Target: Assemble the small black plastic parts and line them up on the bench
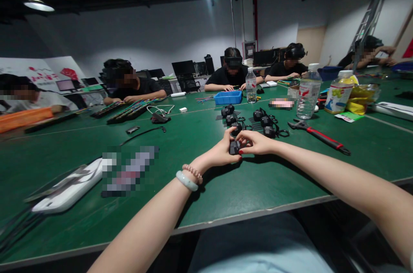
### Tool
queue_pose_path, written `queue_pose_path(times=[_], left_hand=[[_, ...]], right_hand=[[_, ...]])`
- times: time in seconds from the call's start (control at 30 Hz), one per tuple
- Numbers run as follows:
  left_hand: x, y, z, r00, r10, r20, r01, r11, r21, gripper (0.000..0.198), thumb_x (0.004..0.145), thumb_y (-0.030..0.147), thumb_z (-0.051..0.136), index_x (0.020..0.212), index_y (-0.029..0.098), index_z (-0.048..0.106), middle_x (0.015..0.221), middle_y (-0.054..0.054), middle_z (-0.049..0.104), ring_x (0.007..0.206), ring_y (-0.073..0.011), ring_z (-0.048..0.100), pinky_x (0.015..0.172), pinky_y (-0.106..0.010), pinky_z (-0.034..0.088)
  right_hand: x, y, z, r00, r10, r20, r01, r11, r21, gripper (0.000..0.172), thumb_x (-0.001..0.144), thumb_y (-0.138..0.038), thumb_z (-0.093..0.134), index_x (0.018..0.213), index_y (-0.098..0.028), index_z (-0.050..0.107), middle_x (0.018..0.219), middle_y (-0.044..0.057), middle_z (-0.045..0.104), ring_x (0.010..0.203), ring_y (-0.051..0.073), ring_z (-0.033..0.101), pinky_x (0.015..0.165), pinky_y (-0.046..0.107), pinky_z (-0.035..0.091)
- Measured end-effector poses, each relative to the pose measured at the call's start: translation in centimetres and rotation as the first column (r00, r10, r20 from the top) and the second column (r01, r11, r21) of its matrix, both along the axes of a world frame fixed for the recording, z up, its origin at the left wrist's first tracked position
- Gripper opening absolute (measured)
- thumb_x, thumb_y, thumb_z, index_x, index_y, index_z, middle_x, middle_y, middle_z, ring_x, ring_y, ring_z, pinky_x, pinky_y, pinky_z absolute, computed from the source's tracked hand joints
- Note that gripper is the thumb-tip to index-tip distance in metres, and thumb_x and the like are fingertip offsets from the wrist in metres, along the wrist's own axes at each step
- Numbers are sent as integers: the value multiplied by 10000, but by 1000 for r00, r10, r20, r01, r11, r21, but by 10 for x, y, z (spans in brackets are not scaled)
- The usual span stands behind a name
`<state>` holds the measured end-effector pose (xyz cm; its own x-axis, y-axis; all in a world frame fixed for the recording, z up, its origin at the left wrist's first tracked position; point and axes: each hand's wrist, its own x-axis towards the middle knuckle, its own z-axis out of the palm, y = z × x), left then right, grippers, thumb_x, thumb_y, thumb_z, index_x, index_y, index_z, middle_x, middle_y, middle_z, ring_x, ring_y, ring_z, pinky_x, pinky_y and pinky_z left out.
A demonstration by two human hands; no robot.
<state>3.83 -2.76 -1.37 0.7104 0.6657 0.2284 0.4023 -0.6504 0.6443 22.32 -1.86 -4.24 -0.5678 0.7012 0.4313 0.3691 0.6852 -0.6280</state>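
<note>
A small black faceted part (234, 147) sits between my two hands, low over the green tabletop near its front edge. My left hand (222, 151) grips it from the left, thumb on the near side and fingers on the far side. My right hand (253, 141) pinches the same part from the right with curled fingers, which cover some of it. Just beyond my hands stand several similar black parts in two groups, one on the left (229, 119) and one on the right (266, 120). Loose black rings (284, 133) lie beside them.
An adjustable wrench (319, 136) with red-and-black handle lies right of my right hand. Beyond are a water bottle (308, 94), a juice bottle (338, 92) and a blue tray (227, 97). At left lies a white power strip (69, 189). Several people work across the table.
</note>
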Motion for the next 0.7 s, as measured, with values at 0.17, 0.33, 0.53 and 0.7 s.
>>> queue_pose_path(times=[0.17,0.33,0.53,0.7], left_hand=[[0,0,0,999,9,-34,-9,1000,-7,849,590,196,581,1249,217,47,942,-37,423,746,-128,495,700,-320,433],[0,0,-1,1000,0,-26,0,1000,-2,855,584,189,583,1249,220,46,946,-35,422,746,-122,493,698,-310,432],[-1,1,-1,1000,-5,-27,6,1000,3,853,589,198,586,1252,212,48,941,-41,425,765,-137,496,701,-316,430],[-2,2,-2,999,-6,-34,7,1000,21,859,591,195,587,1254,210,41,953,-47,423,789,-146,493,721,-328,423]], right_hand=[[0,-1,1,1000,-3,24,3,1000,23,356,646,-306,590,957,-158,500,857,36,528,726,124,501,597,236,425],[0,-2,3,1000,-1,29,1,1000,6,350,648,-299,588,957,-158,504,837,31,527,714,121,498,597,235,420],[0,-2,3,1000,-2,24,2,1000,-2,359,644,-308,592,959,-161,503,832,28,524,707,120,494,596,237,420],[0,-1,2,999,-5,42,5,1000,14,363,648,-314,588,965,-158,502,830,29,522,711,120,494,601,236,422]])
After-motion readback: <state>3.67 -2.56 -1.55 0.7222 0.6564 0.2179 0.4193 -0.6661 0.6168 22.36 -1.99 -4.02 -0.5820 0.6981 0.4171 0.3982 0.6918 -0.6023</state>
